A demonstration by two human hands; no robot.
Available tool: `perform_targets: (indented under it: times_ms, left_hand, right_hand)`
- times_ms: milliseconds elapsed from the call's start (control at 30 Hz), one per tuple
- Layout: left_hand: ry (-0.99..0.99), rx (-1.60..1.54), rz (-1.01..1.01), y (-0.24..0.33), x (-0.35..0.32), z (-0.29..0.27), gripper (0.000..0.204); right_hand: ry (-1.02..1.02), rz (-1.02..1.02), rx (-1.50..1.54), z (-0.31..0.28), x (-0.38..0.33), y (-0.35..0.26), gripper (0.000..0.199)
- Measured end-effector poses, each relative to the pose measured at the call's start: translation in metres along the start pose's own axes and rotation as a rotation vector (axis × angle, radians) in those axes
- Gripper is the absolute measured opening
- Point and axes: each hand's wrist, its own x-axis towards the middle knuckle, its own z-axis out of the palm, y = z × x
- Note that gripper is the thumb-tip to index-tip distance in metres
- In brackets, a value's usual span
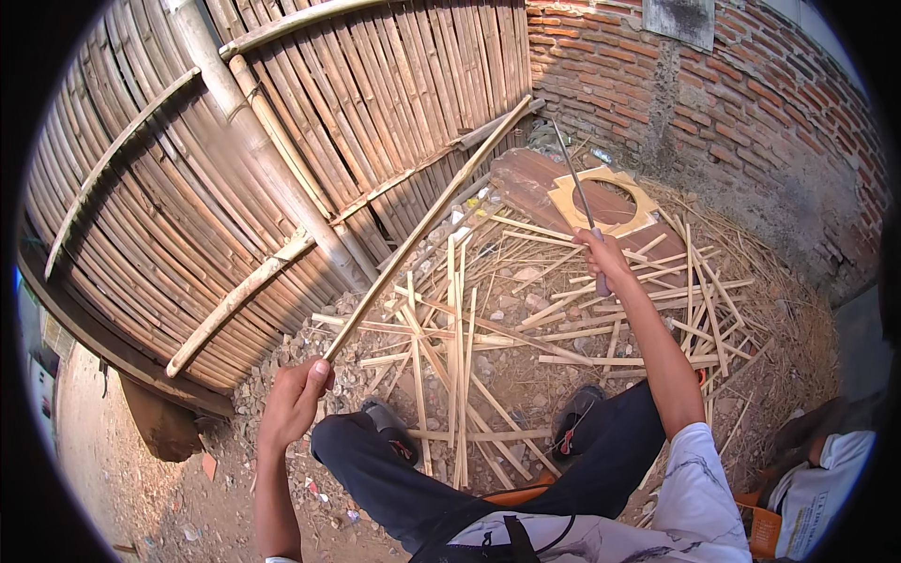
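The left hand (298,389) is closed around the near end of a long, narrow, tan bamboo length (427,230), with the thumb along the top; the bamboo slopes up and away toward the far corner of the ground, where the two walls meet. The right hand (603,255) is closed around the dull purple-grey handle of a long, thin, dark-bladed knife (577,178), blade pointing up and away, apart in view from the bamboo length. The work surface is brown, stony, bare earth ground (343,507). Pale, flat, split bamboo strips (453,357) lie crossed over it, between and beyond the grey shoes (577,413) and toward its right edge, where dry straw (788,244) gathers. Near the far corner rests a flat, reddish-brown board (526,183); a yellowish, angular sheet with a large round opening (563,202) lies across it, reaching its far edge. A wall of upright brown bamboo slats (413,84), braced by thick round poles (253,141), bounds the left edge of the ground. A weathered red brick wall (601,89) bounds the far and right edges. A white printed sack (831,488) stands at the near right corner.
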Motion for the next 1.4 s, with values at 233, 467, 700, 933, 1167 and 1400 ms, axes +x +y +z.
perform_targets:
  times_ms: [233, 467, 700, 933, 1167, 1400]
  left_hand:
    - [-0.358, -0.179, -0.044, -0.008, 0.032, 0.003, 0.063]
    - [-0.425, -0.054, -0.016, -0.014, 0.069, 0.040, 0.062]
    - [-0.443, -0.147, 0.153, -0.043, 0.102, 0.106, 0.057]
    - [-0.519, -0.206, 0.233, -0.003, 0.120, 0.137, 0.059]
    - [-0.379, -0.558, 0.483, 0.100, 0.144, 0.134, 0.061]
    - [-0.316, -0.512, 0.483, 0.131, 0.159, 0.141, 0.048]
  right_hand:
    - [-0.434, -0.192, 0.895, 0.058, -0.083, -0.073, 0.067]
    - [-0.387, -0.385, 1.066, 0.070, -0.114, -0.104, 0.031]
    - [-0.330, -0.471, 1.134, 0.060, -0.123, -0.116, 0.025]
    - [-0.368, -0.514, 0.957, 0.044, -0.132, -0.125, 0.022]
    - [-0.365, -0.314, 0.667, 0.062, -0.129, -0.107, 0.019]
    - [-0.408, -0.272, 0.535, 0.091, -0.130, -0.089, 0.028]
